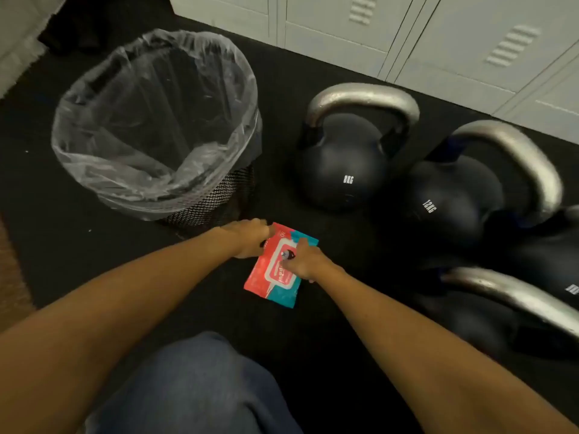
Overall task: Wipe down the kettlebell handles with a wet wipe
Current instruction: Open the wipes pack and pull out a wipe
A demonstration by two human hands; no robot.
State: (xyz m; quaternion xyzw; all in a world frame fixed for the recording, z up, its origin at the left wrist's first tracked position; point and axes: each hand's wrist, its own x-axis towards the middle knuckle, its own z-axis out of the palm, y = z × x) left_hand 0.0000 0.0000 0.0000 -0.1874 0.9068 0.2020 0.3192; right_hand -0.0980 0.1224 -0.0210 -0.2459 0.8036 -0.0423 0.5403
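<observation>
On the floor, my left hand (247, 238) grips the wipe pack (279, 267); my right hand (302, 260) pinches its flap. Next: peel it, draw a wipe for the kettlebell (344, 164) handles.

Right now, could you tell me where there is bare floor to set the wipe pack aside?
Bare black mat lies left of the wipe pack, below the lined bin, and between the bin and the 8KG kettlebell. The right side is crowded: kettlebells stand packed close up to the lockers.
</observation>
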